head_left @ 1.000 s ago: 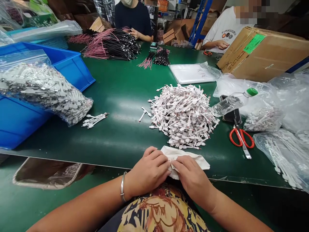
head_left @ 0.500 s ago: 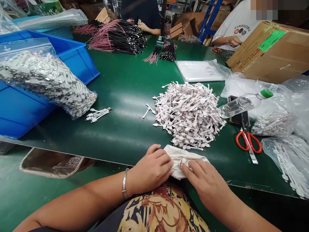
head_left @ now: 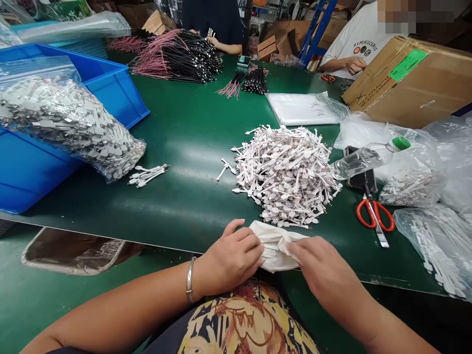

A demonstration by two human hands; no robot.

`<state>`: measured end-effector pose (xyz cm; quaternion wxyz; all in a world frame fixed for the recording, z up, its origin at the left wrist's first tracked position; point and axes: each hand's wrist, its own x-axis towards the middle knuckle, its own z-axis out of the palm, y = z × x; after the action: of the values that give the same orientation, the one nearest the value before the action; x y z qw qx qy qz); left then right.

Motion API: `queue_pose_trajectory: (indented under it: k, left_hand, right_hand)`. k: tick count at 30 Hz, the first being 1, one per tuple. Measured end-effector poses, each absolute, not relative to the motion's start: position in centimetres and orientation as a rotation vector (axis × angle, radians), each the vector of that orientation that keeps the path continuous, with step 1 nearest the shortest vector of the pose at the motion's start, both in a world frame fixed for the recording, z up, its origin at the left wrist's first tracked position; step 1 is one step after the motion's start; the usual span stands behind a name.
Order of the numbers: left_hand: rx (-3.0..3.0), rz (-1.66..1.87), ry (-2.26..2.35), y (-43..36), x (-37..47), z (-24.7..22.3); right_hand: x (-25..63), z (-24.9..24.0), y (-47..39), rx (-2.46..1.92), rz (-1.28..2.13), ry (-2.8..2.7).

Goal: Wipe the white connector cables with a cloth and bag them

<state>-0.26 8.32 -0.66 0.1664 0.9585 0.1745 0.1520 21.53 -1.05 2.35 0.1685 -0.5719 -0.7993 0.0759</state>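
A crumpled white cloth (head_left: pixel 275 263) lies at the table's front edge, between my hands. My left hand (head_left: pixel 230 255) is closed on its left side, fingers curled. On the other side, my right hand (head_left: pixel 320 260) pinches a fold of the cloth between thumb and fingers. Just beyond the cloth rises a heap of short white cable connectors (head_left: pixel 287 172), with a couple of loose ones lying to its left. Whether anything is under the cloth is hidden.
Red-handled scissors (head_left: pixel 374 216), a phone (head_left: pixel 359 182) and a clear bottle (head_left: pixel 363 161) lie right of the heap. A bag of connectors (head_left: pixel 73 123) leans on a blue bin (head_left: pixel 121 93) at left. Two people sit across the table near a carton (head_left: pixel 413 88).
My right hand has shifted a little right and tightened on the cloth, pulling a fold up. My left hand stays in place. The view has moved slightly.
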Motion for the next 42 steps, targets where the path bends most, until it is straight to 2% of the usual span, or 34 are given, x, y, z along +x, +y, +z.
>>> queue_pose_trajectory:
  k: [4,7,10,14,20,24,27,31,33,39,42]
  left_hand:
    - [2.722,0.454,0.496,8.3,-0.2,-0.6]
    - [2.698,0.492,0.538,8.1,-0.2,-0.5]
    - [2.633,0.589,0.581,8.0,-0.3,0.1]
    - [2.387,0.718,0.562,8.4,0.2,2.6]
    - [1.592,0.285,0.489,8.3,3.2,6.7]
    - [1.277,0.292,0.384,7.4,4.2,7.8]
    - [1.329,0.246,0.321,6.7,4.6,8.8]
    - [1.661,0.179,0.393,6.5,5.3,10.1]
    - [1.787,0.177,0.424,6.8,5.6,10.6]
    - [1.544,0.047,0.38,8.1,6.0,10.8]
    - [1.625,0.233,0.377,8.1,6.7,9.7]
  right_hand:
    - [23.7,3.5,-2.1,-1.825,0.765,-1.324]
    - [24.3,4.0,-2.5,-1.678,1.136,-0.702]
    - [23.7,4.5,-2.3,-1.44,1.363,-0.464]
    - [22.2,5.0,-2.0,-1.262,1.529,-0.49]
    - [20.9,6.4,-3.0,-1.316,1.442,-0.895]
    - [21.5,8.2,-4.4,-1.483,1.187,-1.256]
    - [21.8,9.1,-5.0,-1.377,1.297,-1.271]
    - [21.3,8.8,-4.6,-1.066,1.558,-1.018]
    - [21.2,8.5,-4.4,-1.086,1.59,-0.985]
    - [22.2,8.2,-4.7,-1.182,1.374,-1.241]
    - [21.7,7.9,-4.5,-1.042,1.285,-0.97]
